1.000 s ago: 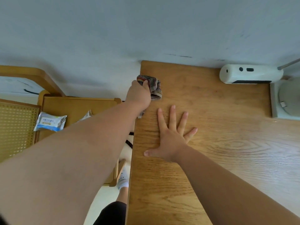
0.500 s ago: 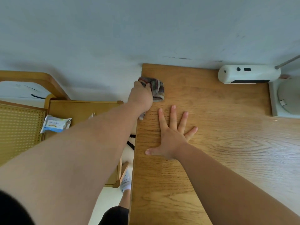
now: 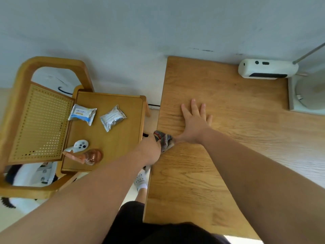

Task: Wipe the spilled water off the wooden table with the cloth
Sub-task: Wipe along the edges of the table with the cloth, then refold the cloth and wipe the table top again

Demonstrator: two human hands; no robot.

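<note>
The wooden table (image 3: 237,131) fills the right half of the head view. My left hand (image 3: 149,150) grips a bunched, striped multicolour cloth (image 3: 164,140) and presses it on the table's left edge, right beside my right thumb. My right hand (image 3: 194,122) lies flat on the tabletop, fingers spread, holding nothing. No pooled water is plainly visible on the wood.
A white device (image 3: 267,70) and a grey lamp base (image 3: 309,92) stand at the table's far right. Left of the table a wooden chair (image 3: 105,138) holds two foil packets (image 3: 82,114), a white controller (image 3: 79,146) and a clear cup (image 3: 93,155). The wall runs behind.
My left hand has dragged the cloth along the left edge from the far corner towards me, level with my right wrist. The view has shifted left and down, showing more of the chair.
</note>
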